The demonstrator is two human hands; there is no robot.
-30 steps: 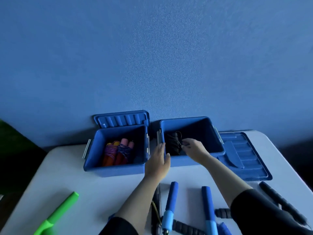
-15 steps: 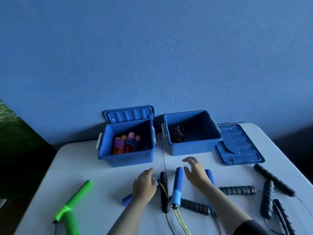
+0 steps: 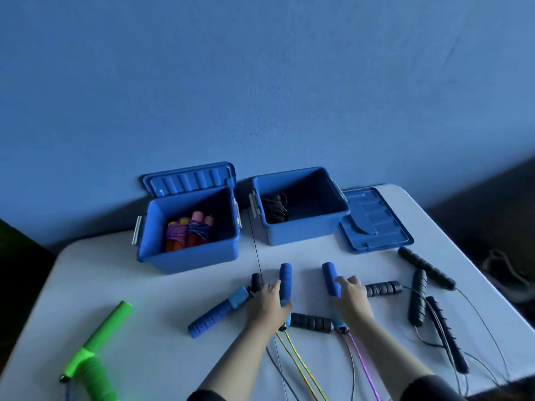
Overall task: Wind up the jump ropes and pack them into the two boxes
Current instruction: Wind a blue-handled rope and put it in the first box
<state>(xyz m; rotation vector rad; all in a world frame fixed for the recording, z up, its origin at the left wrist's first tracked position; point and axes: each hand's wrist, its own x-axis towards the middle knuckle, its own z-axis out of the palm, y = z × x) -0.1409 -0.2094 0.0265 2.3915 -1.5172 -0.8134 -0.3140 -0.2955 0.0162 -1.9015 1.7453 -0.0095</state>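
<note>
left hand (image 3: 267, 303) at lower centre of the frame, fingers curled round a blue foam-grip jump rope handle (image 3: 285, 282) that lies upright in the picture on the white table (image 3: 144, 328); a yellow braided cord (image 3: 301, 366) runs from below this hand to the bottom edge. right hand (image 3: 353, 296) just to its right, fingers curled over a second blue foam-grip handle (image 3: 331, 277); whether the grip is fully closed cannot be told. a pink-purple braided cord (image 3: 363, 363) trails from this handle's lower end.

crowding the hands: a third blue ribbed handle (image 3: 217, 314) lies slanted at centre left, its upper end touching the left hand; a short black handle (image 3: 256, 280) stands just beside the left hand's fingers; a black ribbed handle (image 3: 311, 322) lies between the two wrists; another black ribbed handle (image 3: 382, 288) lies just right of the right hand. further black handles with thin black cords (image 3: 425, 293) are piled at centre right.

left blue plastic box (image 3: 188, 256), above centre left, holds wound orange and pink ropes (image 3: 188, 233); its lid (image 3: 188, 179) stands open behind. right blue plastic box (image 3: 301, 233), upper centre, holds a coiled black rope (image 3: 275, 209); its loose blue lid (image 3: 373, 221) lies flat beside it. bright green handles (image 3: 95, 348) lie at lower left.
</note>
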